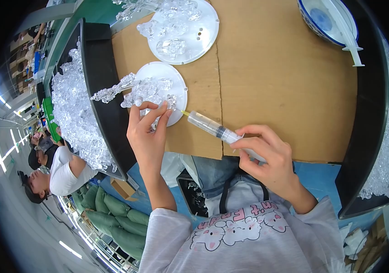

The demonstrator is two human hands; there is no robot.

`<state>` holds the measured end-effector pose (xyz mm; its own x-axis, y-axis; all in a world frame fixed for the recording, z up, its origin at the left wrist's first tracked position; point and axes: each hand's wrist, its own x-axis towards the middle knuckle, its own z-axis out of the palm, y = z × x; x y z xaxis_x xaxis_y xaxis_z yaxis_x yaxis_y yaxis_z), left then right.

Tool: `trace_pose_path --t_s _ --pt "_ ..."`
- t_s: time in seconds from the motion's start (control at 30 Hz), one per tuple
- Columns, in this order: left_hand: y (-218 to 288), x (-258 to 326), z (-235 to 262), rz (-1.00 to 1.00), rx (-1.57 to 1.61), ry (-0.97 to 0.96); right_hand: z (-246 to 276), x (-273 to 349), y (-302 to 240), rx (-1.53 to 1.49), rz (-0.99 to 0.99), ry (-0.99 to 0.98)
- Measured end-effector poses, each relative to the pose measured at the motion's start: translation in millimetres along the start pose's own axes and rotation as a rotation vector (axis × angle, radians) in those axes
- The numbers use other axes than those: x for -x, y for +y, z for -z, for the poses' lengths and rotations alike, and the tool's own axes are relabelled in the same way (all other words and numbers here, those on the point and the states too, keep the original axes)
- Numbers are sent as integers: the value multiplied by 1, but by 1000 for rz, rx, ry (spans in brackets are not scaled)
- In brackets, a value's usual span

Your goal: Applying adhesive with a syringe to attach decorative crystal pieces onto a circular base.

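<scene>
My right hand (267,157) is closed around a clear syringe (206,125) with a yellow tip, held tilted over the cardboard. The tip points left, to the rim of the nearer white round plate (181,84). At that plate, my left hand (148,129) has its thumb and fingers pinched on a small clear plastic piece (171,101), close to the syringe tip. Several clear faceted plastic pieces (146,93) lie on the same plate, one branch-like part (112,88) sticking out past its left edge.
A farther white plate (207,38) carries more clear pieces. Black bins (105,77) of clear parts flank the cardboard (285,82). A blue-rimmed bowl (304,18) holding another syringe (340,22) stands far right. Green sacks (112,218) and a co-worker in white (67,170) are at left.
</scene>
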<state>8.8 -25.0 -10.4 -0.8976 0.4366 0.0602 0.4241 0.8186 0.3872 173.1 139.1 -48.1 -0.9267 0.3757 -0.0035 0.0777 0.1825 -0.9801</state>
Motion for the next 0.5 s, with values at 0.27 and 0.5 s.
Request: trace_pose_path --t_s 0.27,0.5 --pt "0 1 2 8 8 -2 5 -10 -3 -37 45 125" --pt "5 7 15 -119 -47 247 -2 -22 -1 -1 66 158"
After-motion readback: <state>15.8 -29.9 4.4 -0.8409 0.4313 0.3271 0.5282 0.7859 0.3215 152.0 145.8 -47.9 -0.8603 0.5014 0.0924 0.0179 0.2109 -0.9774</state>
